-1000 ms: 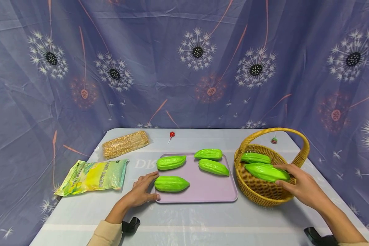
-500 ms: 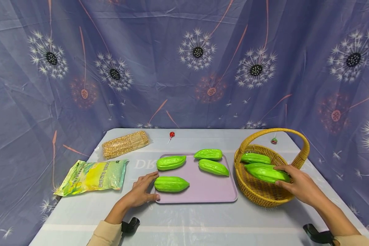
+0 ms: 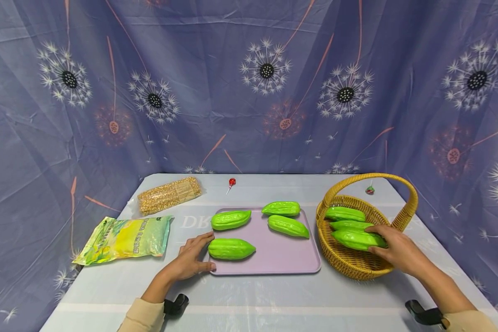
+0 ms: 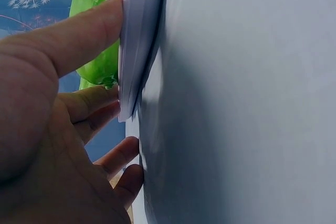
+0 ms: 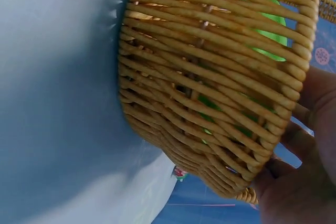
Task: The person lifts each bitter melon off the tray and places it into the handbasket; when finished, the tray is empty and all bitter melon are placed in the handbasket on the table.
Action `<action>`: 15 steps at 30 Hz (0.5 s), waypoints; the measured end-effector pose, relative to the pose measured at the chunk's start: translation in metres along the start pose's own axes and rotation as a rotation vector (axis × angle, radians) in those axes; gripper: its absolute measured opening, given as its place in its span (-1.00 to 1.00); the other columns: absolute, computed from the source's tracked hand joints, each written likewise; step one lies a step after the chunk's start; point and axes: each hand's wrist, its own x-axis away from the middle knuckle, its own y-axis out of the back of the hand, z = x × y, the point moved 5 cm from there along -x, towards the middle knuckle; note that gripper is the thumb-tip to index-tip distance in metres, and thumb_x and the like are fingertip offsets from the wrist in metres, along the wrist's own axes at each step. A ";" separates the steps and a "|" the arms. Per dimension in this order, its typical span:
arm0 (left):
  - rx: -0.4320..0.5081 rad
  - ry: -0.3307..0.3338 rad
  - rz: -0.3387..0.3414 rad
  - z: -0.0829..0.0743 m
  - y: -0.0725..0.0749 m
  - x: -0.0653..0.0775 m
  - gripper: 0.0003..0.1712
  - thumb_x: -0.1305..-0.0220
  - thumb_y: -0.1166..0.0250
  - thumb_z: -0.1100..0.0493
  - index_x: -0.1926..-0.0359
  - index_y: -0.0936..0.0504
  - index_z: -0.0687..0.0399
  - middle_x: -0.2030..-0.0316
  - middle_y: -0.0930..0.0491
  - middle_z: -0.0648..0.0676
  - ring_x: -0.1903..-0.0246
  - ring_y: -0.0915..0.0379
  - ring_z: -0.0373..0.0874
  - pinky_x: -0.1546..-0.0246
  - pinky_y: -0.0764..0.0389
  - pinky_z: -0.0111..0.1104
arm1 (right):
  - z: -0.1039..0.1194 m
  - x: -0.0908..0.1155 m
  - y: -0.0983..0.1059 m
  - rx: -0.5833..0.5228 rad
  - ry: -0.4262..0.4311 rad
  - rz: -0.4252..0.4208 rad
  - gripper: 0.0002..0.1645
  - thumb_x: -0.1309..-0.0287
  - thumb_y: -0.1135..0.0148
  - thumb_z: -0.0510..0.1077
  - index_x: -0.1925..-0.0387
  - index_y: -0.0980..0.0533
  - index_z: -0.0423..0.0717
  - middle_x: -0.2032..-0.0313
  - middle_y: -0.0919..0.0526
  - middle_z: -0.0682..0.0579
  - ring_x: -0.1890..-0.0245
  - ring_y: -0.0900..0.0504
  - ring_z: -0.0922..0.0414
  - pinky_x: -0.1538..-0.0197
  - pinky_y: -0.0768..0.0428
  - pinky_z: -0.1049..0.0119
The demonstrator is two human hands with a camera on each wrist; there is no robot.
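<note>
In the head view my right hand grips the right end of a ridged green bitter melon inside the wicker basket. Two more lie behind it, a middle bitter melon and a back bitter melon. The right wrist view has the basket's woven side hiding most of the contents, with my fingers over its rim. My left hand rests at the left edge of the lilac tray, its thumb and fingertips touching the rim. Beside it a bitter melon lies on the tray.
Three other bitter melons lie farther back on the tray. To the left are a yellow-green bag and a clear packet of golden grains. A red lollipop lies behind the tray. The basket's tall handle arches over its opening.
My right hand has moved slightly left and toward me with its bitter melon, uncovering more of the one behind. My left hand and the tray stay put.
</note>
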 end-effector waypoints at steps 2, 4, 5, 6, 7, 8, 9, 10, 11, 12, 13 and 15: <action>-0.001 0.000 -0.001 0.000 0.000 0.000 -0.07 0.03 -0.45 -0.02 -0.34 -0.28 0.16 -0.38 -0.21 0.09 -0.28 -0.09 0.12 -0.06 -0.09 0.01 | 0.000 0.000 -0.002 0.009 -0.002 0.009 -0.47 0.11 -0.43 -0.19 0.03 -0.52 -0.21 0.05 -0.61 -0.25 0.04 -0.56 -0.26 0.06 -0.46 -0.18; -0.002 0.002 0.000 0.000 0.000 0.000 -0.07 0.03 -0.45 -0.02 -0.34 -0.28 0.16 -0.38 -0.21 0.09 -0.28 -0.09 0.12 -0.06 -0.10 0.00 | -0.001 0.000 -0.003 0.015 -0.006 0.018 -0.47 0.10 -0.43 -0.18 0.02 -0.52 -0.21 0.06 -0.61 -0.24 0.04 -0.56 -0.25 0.06 -0.46 -0.18; -0.002 0.004 0.001 0.000 0.000 0.000 -0.07 0.03 -0.45 -0.02 -0.34 -0.28 0.16 -0.38 -0.21 0.09 -0.28 -0.09 0.12 -0.06 -0.10 0.00 | -0.001 0.000 -0.004 0.018 -0.008 0.025 -0.47 0.10 -0.43 -0.17 0.02 -0.52 -0.21 0.06 -0.61 -0.24 0.04 -0.56 -0.25 0.06 -0.46 -0.18; -0.002 0.006 0.003 0.000 0.000 0.000 -0.07 0.03 -0.45 -0.02 -0.34 -0.28 0.15 -0.38 -0.21 0.09 -0.28 -0.09 0.12 -0.06 -0.10 0.00 | -0.001 0.000 -0.005 0.019 -0.010 0.031 -0.47 0.10 -0.43 -0.17 0.02 -0.52 -0.21 0.06 -0.60 -0.23 0.04 -0.56 -0.25 0.06 -0.46 -0.18; -0.003 0.007 0.004 0.000 0.000 0.000 -0.07 0.03 -0.45 -0.02 -0.34 -0.28 0.15 -0.39 -0.20 0.08 -0.28 -0.09 0.12 -0.06 -0.10 0.00 | -0.002 0.000 -0.006 0.020 -0.012 0.037 -0.47 0.10 -0.43 -0.16 0.03 -0.52 -0.20 0.06 -0.60 -0.22 0.04 -0.56 -0.25 0.07 -0.46 -0.18; -0.004 0.009 0.004 0.000 -0.001 0.000 -0.07 0.02 -0.45 -0.02 -0.34 -0.28 0.15 -0.39 -0.20 0.08 -0.29 -0.09 0.12 -0.06 -0.10 0.00 | -0.002 0.000 -0.007 0.021 -0.014 0.042 -0.48 0.10 -0.43 -0.15 0.03 -0.52 -0.20 0.06 -0.59 -0.22 0.04 -0.55 -0.24 0.07 -0.47 -0.18; -0.004 0.009 0.005 0.000 -0.001 0.000 -0.07 0.02 -0.45 -0.02 -0.35 -0.28 0.15 -0.39 -0.20 0.08 -0.29 -0.09 0.12 -0.06 -0.10 0.00 | -0.003 0.000 -0.008 0.024 -0.017 0.048 -0.48 0.10 -0.43 -0.15 0.04 -0.52 -0.19 0.06 -0.59 -0.21 0.04 -0.55 -0.24 0.08 -0.47 -0.18; -0.004 0.010 0.006 0.000 -0.001 0.000 -0.07 0.02 -0.45 -0.02 -0.35 -0.28 0.15 -0.39 -0.20 0.08 -0.29 -0.08 0.12 -0.07 -0.10 0.00 | -0.003 0.000 -0.009 0.025 -0.019 0.052 -0.48 0.11 -0.44 -0.15 0.04 -0.52 -0.19 0.06 -0.58 -0.20 0.04 -0.55 -0.24 0.08 -0.47 -0.18; -0.004 0.010 0.007 0.001 -0.001 0.000 -0.07 0.02 -0.45 -0.02 -0.35 -0.28 0.14 -0.39 -0.20 0.08 -0.29 -0.08 0.12 -0.07 -0.10 0.00 | -0.004 0.000 -0.010 0.028 -0.022 0.058 -0.48 0.11 -0.44 -0.15 0.05 -0.52 -0.18 0.06 -0.58 -0.20 0.05 -0.55 -0.24 0.09 -0.47 -0.17; -0.005 0.010 0.007 0.001 -0.001 -0.001 -0.07 0.02 -0.45 -0.02 -0.35 -0.28 0.14 -0.39 -0.20 0.08 -0.29 -0.08 0.11 -0.07 -0.10 0.00 | -0.005 0.000 -0.011 0.030 -0.027 0.063 -0.48 0.11 -0.44 -0.15 0.05 -0.52 -0.18 0.06 -0.58 -0.20 0.05 -0.55 -0.23 0.09 -0.47 -0.17; -0.006 0.010 0.007 0.001 -0.001 -0.001 -0.07 0.03 -0.45 -0.03 -0.35 -0.28 0.14 -0.39 -0.20 0.08 -0.29 -0.09 0.11 -0.07 -0.10 0.00 | -0.005 0.000 -0.012 0.033 -0.030 0.066 -0.49 0.12 -0.45 -0.14 0.06 -0.52 -0.18 0.07 -0.58 -0.19 0.05 -0.55 -0.23 0.09 -0.47 -0.17; -0.008 0.010 0.007 0.001 -0.001 -0.001 -0.07 0.03 -0.45 -0.03 -0.34 -0.28 0.14 -0.39 -0.20 0.08 -0.28 -0.09 0.11 -0.06 -0.10 -0.01 | -0.006 0.000 -0.013 0.036 -0.034 0.073 -0.49 0.12 -0.45 -0.14 0.06 -0.52 -0.17 0.07 -0.58 -0.19 0.06 -0.55 -0.22 0.09 -0.47 -0.17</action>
